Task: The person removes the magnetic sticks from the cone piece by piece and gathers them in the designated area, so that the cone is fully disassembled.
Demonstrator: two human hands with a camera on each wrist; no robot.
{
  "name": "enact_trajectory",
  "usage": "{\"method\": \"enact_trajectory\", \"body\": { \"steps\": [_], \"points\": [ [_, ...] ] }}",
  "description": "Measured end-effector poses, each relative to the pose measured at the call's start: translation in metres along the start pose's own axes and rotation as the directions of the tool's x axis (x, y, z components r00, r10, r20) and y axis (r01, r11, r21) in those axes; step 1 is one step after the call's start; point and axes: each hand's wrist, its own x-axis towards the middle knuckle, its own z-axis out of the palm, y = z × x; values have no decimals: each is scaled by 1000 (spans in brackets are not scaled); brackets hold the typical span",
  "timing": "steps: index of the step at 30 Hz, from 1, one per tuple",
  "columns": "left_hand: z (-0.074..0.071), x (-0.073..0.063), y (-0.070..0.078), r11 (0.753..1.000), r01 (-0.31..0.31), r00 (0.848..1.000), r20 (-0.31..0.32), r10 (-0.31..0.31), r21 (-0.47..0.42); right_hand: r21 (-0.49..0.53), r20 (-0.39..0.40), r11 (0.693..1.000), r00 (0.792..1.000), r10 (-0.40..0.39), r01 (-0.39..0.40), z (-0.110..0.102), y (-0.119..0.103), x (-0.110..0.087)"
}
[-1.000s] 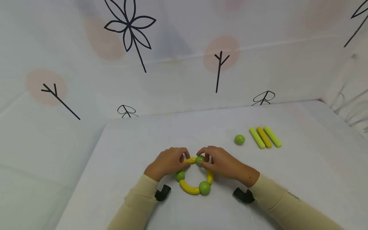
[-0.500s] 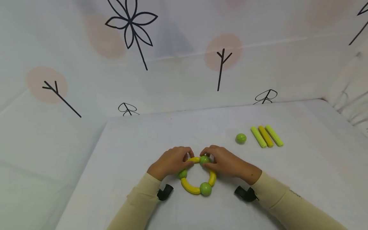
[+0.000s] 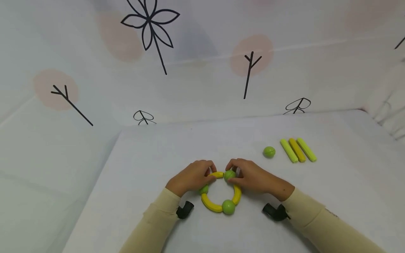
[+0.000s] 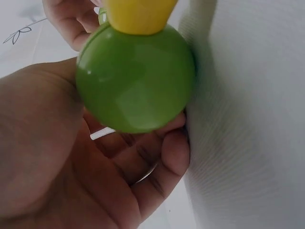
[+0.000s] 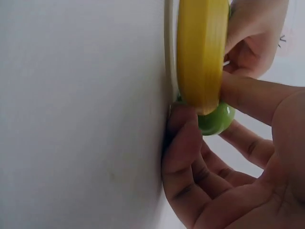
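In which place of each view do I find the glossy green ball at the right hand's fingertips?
Head: glossy green ball, below and right of centre, gripped by the right hand.
Left wrist: probably the green sliver, upper left, mostly hidden.
Right wrist: the ball sits right of centre, partly behind the yellow curved piece.
Shared landmark: the right hand.

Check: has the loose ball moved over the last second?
No; in the head view, the loose ball keeps its place left of the sticks.
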Motion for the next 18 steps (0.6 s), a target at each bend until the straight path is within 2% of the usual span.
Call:
{"method": "enact_trajectory", "body": {
  "steps": [7,12,18],
  "points": [
    [1,1,-1,999,31,999,-6,-31,-10,14,7,999,999,38,-38,-5,4,-2],
    [0,0,0,999,46,998,-48,-46,14,1,12,999,999,45,-45,-11,4,-4],
    [0,0,-1,991,117,990,-89,-112,61,-29,31,997,997,72,-72,-15,6,-5]
  ]
}}
